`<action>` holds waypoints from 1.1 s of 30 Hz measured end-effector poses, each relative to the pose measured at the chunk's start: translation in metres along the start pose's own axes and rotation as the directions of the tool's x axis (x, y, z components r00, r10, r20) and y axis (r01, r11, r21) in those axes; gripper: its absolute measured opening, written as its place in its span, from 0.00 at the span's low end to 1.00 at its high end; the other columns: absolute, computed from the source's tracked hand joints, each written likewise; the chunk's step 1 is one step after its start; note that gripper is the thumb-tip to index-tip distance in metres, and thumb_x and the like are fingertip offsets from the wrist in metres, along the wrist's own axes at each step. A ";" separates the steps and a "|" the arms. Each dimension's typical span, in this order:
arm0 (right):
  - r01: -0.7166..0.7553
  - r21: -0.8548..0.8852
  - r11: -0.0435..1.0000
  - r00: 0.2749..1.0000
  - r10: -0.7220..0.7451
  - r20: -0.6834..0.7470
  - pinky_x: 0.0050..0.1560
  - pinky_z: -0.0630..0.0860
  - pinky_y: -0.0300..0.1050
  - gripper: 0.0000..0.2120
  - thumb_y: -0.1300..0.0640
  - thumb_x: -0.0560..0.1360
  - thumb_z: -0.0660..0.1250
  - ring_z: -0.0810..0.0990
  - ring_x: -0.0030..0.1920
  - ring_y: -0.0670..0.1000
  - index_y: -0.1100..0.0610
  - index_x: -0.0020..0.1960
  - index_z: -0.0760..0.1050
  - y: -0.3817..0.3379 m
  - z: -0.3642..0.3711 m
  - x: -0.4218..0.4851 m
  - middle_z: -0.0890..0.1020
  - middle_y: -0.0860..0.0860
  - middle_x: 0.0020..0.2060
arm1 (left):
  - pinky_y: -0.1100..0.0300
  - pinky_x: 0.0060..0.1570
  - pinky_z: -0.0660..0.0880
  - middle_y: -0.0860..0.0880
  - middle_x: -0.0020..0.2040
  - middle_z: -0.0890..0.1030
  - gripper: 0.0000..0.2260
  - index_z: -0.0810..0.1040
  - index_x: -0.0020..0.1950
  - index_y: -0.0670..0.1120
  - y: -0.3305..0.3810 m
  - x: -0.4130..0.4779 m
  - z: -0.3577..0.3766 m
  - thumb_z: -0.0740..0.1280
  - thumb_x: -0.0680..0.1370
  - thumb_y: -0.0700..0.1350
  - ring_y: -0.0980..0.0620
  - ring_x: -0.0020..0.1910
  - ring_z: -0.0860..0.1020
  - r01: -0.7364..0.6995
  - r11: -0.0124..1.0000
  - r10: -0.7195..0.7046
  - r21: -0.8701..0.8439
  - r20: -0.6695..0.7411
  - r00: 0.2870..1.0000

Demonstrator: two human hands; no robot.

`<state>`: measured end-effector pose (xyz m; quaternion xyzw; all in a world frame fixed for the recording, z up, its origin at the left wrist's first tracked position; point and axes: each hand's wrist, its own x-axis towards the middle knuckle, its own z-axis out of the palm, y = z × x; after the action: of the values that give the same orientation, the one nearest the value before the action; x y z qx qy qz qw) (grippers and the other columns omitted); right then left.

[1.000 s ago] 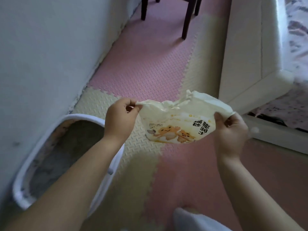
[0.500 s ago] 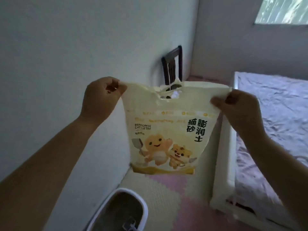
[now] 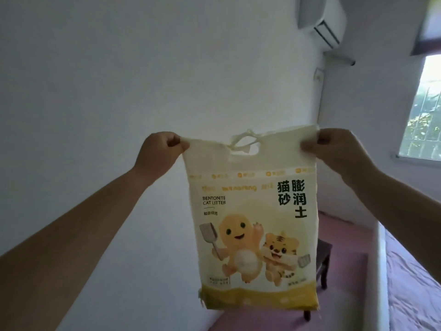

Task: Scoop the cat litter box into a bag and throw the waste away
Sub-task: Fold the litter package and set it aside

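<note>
A flat, empty cream and yellow cat litter bag [image 3: 253, 225] hangs upright in front of me, printed with cartoon animals and "BENTONITE CAT LITTER". My left hand [image 3: 160, 151] pinches its top left corner. My right hand [image 3: 334, 149] pinches its top right corner. The bag is stretched between both hands at arm's length, with its cut-out handle at the top middle. The litter box is out of view.
A white wall [image 3: 95, 91] fills the left and centre. An air conditioner [image 3: 322, 17] hangs at the top right, and a window [image 3: 424, 111] is at the right. Below are a pink floor mat [image 3: 341, 240], a dark chair [image 3: 323, 263] and a bed [image 3: 415, 283].
Both hands have raised the bag from near the floor to face height, and it has unfolded to hang full length. My view has tilted up, so the litter box has dropped out of sight.
</note>
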<state>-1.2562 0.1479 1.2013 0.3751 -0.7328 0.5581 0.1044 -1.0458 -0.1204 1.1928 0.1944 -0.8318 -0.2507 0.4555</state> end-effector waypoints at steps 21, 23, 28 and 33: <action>-0.069 -0.204 0.976 0.993 0.087 0.084 0.42 0.72 0.37 0.07 0.62 0.72 0.72 0.75 0.31 0.43 0.62 0.49 0.79 0.176 0.062 0.204 0.77 0.49 0.32 | 0.62 0.38 0.70 0.45 0.38 0.79 0.07 0.81 0.44 0.42 -0.104 0.158 0.196 0.68 0.77 0.46 0.54 0.35 0.73 -0.021 0.994 0.032 -0.106 0.100 0.994; -0.036 -0.234 0.971 0.990 0.066 0.122 0.41 0.72 0.37 0.07 0.62 0.73 0.71 0.74 0.29 0.42 0.63 0.49 0.78 0.202 0.063 0.226 0.76 0.49 0.32 | 0.71 0.31 0.66 0.49 0.33 0.76 0.08 0.81 0.44 0.43 -0.110 0.162 0.221 0.67 0.77 0.46 0.61 0.28 0.70 -0.024 0.999 0.028 -0.040 0.112 0.993; 0.002 -0.280 0.960 0.974 0.062 0.219 0.47 0.74 0.43 0.09 0.61 0.72 0.72 0.74 0.33 0.44 0.65 0.49 0.80 0.280 0.073 0.291 0.77 0.48 0.32 | 0.73 0.27 0.63 0.51 0.30 0.73 0.09 0.81 0.44 0.42 -0.123 0.183 0.288 0.67 0.77 0.47 0.62 0.25 0.68 0.033 0.995 -0.042 0.093 0.098 0.994; 0.044 -0.311 0.949 0.930 0.074 0.360 0.46 0.73 0.45 0.07 0.58 0.72 0.72 0.78 0.36 0.50 0.61 0.47 0.80 0.363 0.099 0.344 0.79 0.49 0.33 | 0.61 0.38 0.69 0.48 0.38 0.79 0.09 0.81 0.45 0.42 -0.147 0.194 0.354 0.67 0.77 0.48 0.54 0.35 0.74 0.139 0.967 -0.161 0.212 0.089 0.983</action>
<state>-1.7115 -0.0552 1.0939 0.4457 -0.8214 0.3554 0.0195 -1.4337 -0.2596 1.0710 0.2890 -0.8589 -0.2075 0.3684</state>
